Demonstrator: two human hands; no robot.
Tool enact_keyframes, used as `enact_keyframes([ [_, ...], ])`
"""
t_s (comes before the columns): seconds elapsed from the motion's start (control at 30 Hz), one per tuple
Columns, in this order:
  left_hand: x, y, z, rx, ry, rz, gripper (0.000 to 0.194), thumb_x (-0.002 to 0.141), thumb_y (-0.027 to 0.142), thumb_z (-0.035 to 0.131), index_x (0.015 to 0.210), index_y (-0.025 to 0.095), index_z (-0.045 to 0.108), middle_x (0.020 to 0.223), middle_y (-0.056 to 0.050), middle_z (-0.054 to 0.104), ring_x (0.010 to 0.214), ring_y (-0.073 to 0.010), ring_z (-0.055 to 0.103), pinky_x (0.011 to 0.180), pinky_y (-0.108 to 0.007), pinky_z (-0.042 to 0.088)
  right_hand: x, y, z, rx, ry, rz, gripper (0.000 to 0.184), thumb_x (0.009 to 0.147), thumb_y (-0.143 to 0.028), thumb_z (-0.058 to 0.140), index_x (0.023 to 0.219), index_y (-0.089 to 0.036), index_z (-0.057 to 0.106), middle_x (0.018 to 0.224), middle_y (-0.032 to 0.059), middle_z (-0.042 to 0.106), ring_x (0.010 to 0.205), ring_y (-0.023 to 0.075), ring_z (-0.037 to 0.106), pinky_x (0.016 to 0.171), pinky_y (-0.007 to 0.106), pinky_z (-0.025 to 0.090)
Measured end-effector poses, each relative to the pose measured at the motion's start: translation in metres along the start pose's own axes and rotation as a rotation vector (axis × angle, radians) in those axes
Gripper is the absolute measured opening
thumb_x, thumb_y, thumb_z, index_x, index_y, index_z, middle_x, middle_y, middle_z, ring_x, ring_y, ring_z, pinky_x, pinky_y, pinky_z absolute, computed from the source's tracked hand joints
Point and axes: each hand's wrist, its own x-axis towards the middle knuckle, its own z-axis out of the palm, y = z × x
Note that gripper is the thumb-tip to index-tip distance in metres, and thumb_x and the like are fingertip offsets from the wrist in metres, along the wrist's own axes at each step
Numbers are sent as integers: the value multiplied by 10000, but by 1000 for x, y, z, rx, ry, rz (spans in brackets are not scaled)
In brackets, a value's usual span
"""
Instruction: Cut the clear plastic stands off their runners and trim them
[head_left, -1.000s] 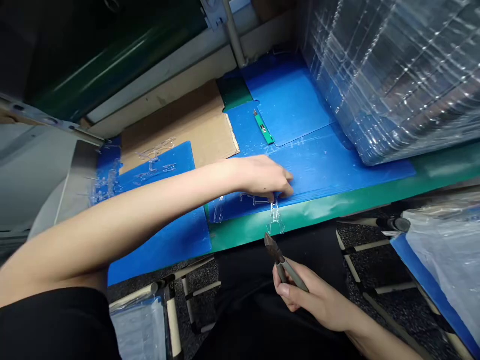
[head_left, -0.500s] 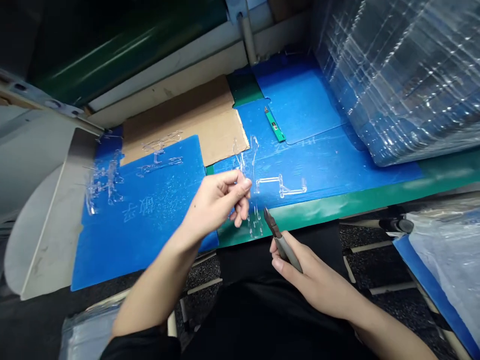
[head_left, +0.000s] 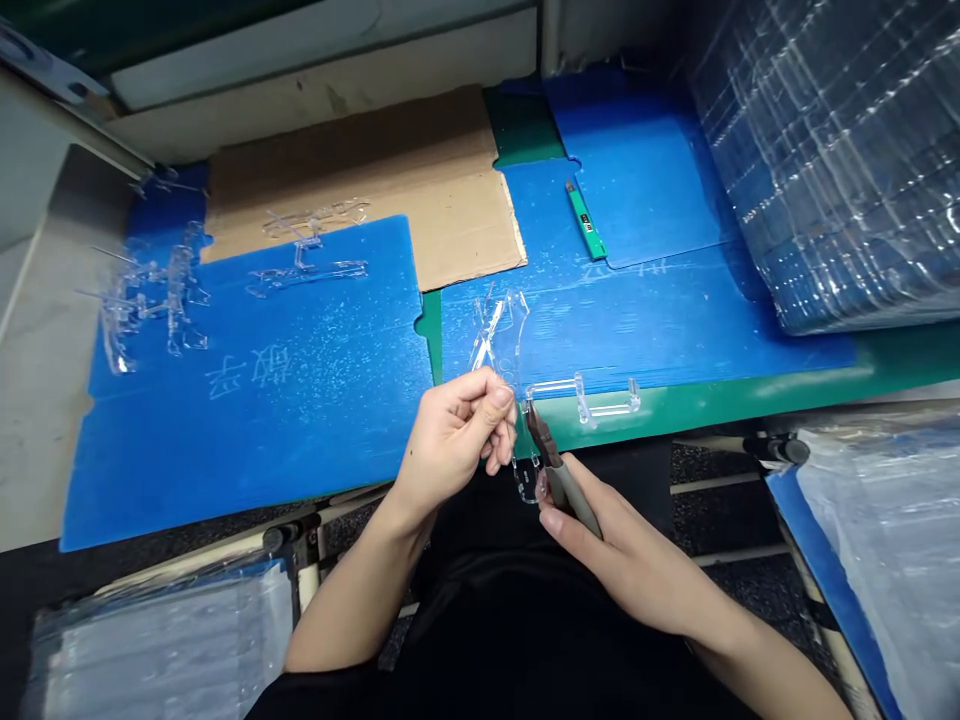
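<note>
My left hand (head_left: 469,425) is closed in a pinch on a clear plastic part (head_left: 523,330), which sticks out above and below the fingers. From its right side extends a thin clear bent runner (head_left: 583,397). My right hand (head_left: 592,535) is wrapped round the grey handles of cutting pliers (head_left: 551,455). The dark jaws touch or nearly touch the spot where the runner meets the part; whether they have closed on it I cannot tell. Both hands are close together over the front edge of the green-topped table (head_left: 675,405).
More clear plastic pieces lie at left, one cluster (head_left: 154,300) and one piece (head_left: 307,250) near the cardboard (head_left: 442,220). A green utility knife (head_left: 585,222) rests on a blue sheet (head_left: 300,400). A tall stack of clear wrapped trays (head_left: 847,180) stands at right.
The plier jaws have moved up to the joint between the plastic part and its runner. The held part has tilted and come nearer to me. My view has shifted.
</note>
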Motion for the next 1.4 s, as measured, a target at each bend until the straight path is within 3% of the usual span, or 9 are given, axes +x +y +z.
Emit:
enact_keyframes([
  [0.27,-2,-1,4,-31,-21,-28,375,1082,469,665,829,194,629,532,43,649,364,-51,535,394,-152,384,-2,3,-8,-42,-65,-29,230,1141,-494,506,1166,-268,538,1131,23,605,1041,232,560,967,421,451],
  [0.47,-1,1,18,-70,-17,-39,366,1082,447,671,821,194,626,522,48,649,361,-49,536,398,-147,385,-5,11,-19,26,-99,-83,214,1142,-435,512,1061,-239,539,950,3,582,858,184,529,811,361,451],
  [0.7,24,-3,33,-44,-15,-129,423,1055,508,691,790,190,601,509,39,634,347,-63,519,380,-160,366,12,37,-23,663,-162,-48,344,1059,-508,694,1010,-211,528,775,-65,439,615,85,390,571,235,362],
  [0.83,53,-6,37,171,-32,-224,482,1022,550,712,737,193,559,519,23,639,347,-66,505,391,-175,353,29,47,-27,965,-127,2,413,969,-464,825,969,-218,493,712,-103,360,574,58,219,522,206,181],
  [1.03,89,-2,34,656,-39,-231,508,1043,604,614,725,210,566,518,-1,653,373,-115,517,468,-235,385,20,52,-34,1104,-104,23,366,977,-426,790,971,-228,481,755,-72,439,594,74,261,549,223,228],
  [1.13,92,8,30,1077,92,-151,476,1044,603,606,767,216,629,564,-20,669,492,-177,594,545,-270,378,0,63,-34,1133,-126,48,361,980,-432,786,960,-225,490,748,-65,439,588,76,256,538,226,201],
  [1.23,97,12,36,1327,224,61,315,1025,540,674,1035,233,743,705,-24,703,670,-216,647,606,-279,356,-19,73,-33,1148,-92,32,352,989,-454,792,984,-219,530,765,-60,419,601,80,257,548,237,203],
  [1.33,113,5,57,1111,-64,208,373,974,386,781,1316,247,728,808,1,735,720,-184,653,697,-273,442,-33,75,-33,1129,-33,-23,321,1008,-473,768,1005,-220,570,788,-50,407,607,87,268,573,264,229],
  [1.4,121,2,75,933,-215,254,223,982,299,769,1187,213,790,864,-24,774,767,-177,692,786,-285,503,-41,75,-33,1089,20,-53,287,1014,-471,749,1011,-229,596,801,-40,398,615,98,270,586,280,229],
])
